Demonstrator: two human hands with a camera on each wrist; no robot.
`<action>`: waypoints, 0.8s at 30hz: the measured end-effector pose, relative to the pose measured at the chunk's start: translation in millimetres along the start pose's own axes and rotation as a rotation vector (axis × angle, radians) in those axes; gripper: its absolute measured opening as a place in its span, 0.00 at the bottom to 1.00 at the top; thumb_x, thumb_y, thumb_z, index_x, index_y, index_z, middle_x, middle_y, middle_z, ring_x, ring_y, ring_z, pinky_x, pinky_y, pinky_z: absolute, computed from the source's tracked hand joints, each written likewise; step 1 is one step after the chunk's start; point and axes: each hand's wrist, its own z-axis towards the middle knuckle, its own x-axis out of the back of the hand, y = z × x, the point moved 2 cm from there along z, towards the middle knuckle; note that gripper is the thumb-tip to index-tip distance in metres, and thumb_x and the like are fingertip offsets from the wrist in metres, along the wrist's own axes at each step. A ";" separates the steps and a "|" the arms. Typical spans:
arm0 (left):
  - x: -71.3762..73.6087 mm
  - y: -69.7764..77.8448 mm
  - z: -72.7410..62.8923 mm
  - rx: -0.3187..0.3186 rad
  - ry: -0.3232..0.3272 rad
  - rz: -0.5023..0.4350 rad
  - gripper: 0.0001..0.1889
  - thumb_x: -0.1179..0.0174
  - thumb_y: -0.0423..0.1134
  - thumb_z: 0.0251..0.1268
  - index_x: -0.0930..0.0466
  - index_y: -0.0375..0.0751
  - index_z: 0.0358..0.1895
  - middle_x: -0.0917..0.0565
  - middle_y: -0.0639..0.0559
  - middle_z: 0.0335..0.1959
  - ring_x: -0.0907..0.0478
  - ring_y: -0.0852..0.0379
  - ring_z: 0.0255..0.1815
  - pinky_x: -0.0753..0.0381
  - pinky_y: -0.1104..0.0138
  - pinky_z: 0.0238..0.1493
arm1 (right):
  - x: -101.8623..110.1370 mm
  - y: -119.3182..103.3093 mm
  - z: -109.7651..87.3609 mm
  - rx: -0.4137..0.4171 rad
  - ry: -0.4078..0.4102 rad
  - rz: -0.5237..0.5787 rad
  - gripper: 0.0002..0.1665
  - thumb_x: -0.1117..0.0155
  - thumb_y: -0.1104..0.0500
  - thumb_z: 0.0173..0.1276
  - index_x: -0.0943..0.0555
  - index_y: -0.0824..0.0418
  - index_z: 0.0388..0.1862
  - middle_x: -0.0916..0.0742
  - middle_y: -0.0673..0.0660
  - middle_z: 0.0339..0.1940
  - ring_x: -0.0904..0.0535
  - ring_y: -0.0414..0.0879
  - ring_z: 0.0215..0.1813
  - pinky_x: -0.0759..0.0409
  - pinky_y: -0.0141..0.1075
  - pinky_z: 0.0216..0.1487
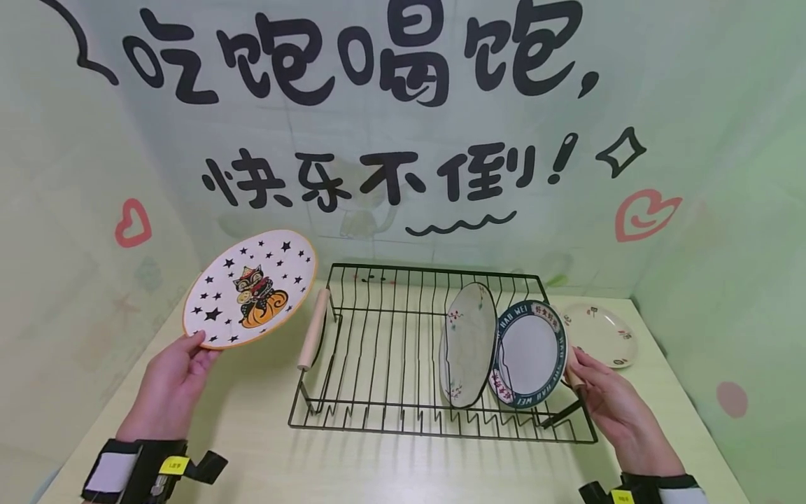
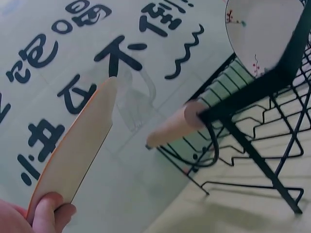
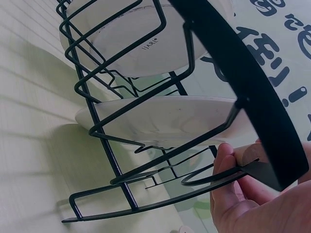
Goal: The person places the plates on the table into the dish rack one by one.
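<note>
A white plate (image 1: 252, 280) with an orange rim, black stars and a cat on a pumpkin is held up tilted at the left. My left hand (image 1: 168, 388) pinches its lower edge, thumb on the patterned face. Right of it stands a black wire dish rack (image 1: 441, 435) with wooden handles. Around the right-hand handle (image 3: 250, 153) my right hand (image 1: 620, 413) curls its fingers. Two plates lean in the rack's right part: a white dark-rimmed plate (image 1: 469, 350) with small flowers and a blue-rimmed plate (image 1: 530, 355) with lettering.
Another floral plate (image 1: 607, 336) lies on the pale table (image 1: 403, 476) behind my right hand. The rack's left wooden handle (image 1: 313, 329) is between the held plate and the wires. A printed cloth backdrop (image 1: 390, 245) with large black characters rises behind the table.
</note>
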 end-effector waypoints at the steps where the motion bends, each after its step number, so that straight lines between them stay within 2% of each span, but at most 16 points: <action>1: -1.9 -0.5 -1.5 -0.005 -0.012 -0.003 0.21 0.52 0.26 0.70 0.41 0.46 0.61 0.17 0.46 0.34 0.18 0.59 0.37 0.19 0.74 0.44 | -0.1 0.1 -0.1 0.001 -0.006 0.001 0.19 0.50 0.67 0.73 0.14 0.49 0.43 0.13 0.47 0.41 0.18 0.35 0.40 0.21 0.23 0.42; 2: -4.2 -1.3 -3.3 -0.010 -0.031 -0.007 0.20 0.52 0.26 0.70 0.40 0.46 0.60 0.17 0.46 0.35 0.18 0.58 0.37 0.19 0.71 0.46 | -0.1 0.2 -0.2 0.001 -0.011 0.002 0.19 0.50 0.67 0.73 0.14 0.49 0.43 0.13 0.47 0.41 0.18 0.35 0.40 0.21 0.23 0.42; 6: -14.8 -5.6 -11.9 -0.015 -0.065 0.055 0.08 0.50 0.27 0.69 0.29 0.41 0.46 0.15 0.47 0.34 0.17 0.59 0.34 0.18 0.71 0.41 | -0.7 -0.2 0.0 -0.005 -0.002 -0.001 0.19 0.50 0.67 0.73 0.14 0.49 0.43 0.13 0.47 0.41 0.17 0.35 0.40 0.21 0.23 0.41; 9: -24.7 -10.9 -18.6 -0.009 -0.123 0.120 0.06 0.50 0.28 0.69 0.24 0.41 0.39 0.15 0.48 0.34 0.16 0.60 0.35 0.18 0.71 0.41 | -1.2 -1.0 -0.2 -0.012 0.016 -0.006 0.18 0.49 0.66 0.72 0.14 0.48 0.42 0.13 0.47 0.40 0.17 0.35 0.40 0.21 0.23 0.42; 13: -38.9 -21.1 -26.6 -0.014 -0.201 0.227 0.09 0.49 0.30 0.70 0.19 0.44 0.38 0.14 0.50 0.36 0.17 0.61 0.36 0.18 0.72 0.40 | -1.4 -1.4 -1.0 -0.024 0.028 -0.001 0.18 0.49 0.66 0.72 0.14 0.47 0.41 0.13 0.46 0.40 0.17 0.35 0.39 0.21 0.23 0.42; 17: -50.2 -32.3 -33.4 -0.032 -0.236 0.338 0.11 0.49 0.32 0.70 0.16 0.46 0.38 0.14 0.52 0.36 0.16 0.62 0.36 0.18 0.73 0.38 | -2.1 -1.5 -0.6 -0.021 0.025 -0.005 0.18 0.49 0.66 0.72 0.14 0.47 0.41 0.12 0.46 0.40 0.17 0.34 0.40 0.21 0.22 0.43; 24: -61.6 -54.1 -43.4 -0.029 -0.234 0.481 0.12 0.51 0.33 0.72 0.17 0.50 0.38 0.13 0.54 0.35 0.16 0.64 0.36 0.18 0.75 0.37 | -2.8 -2.8 -0.6 -0.024 0.023 0.013 0.19 0.50 0.66 0.73 0.14 0.48 0.41 0.12 0.46 0.41 0.17 0.34 0.41 0.21 0.23 0.44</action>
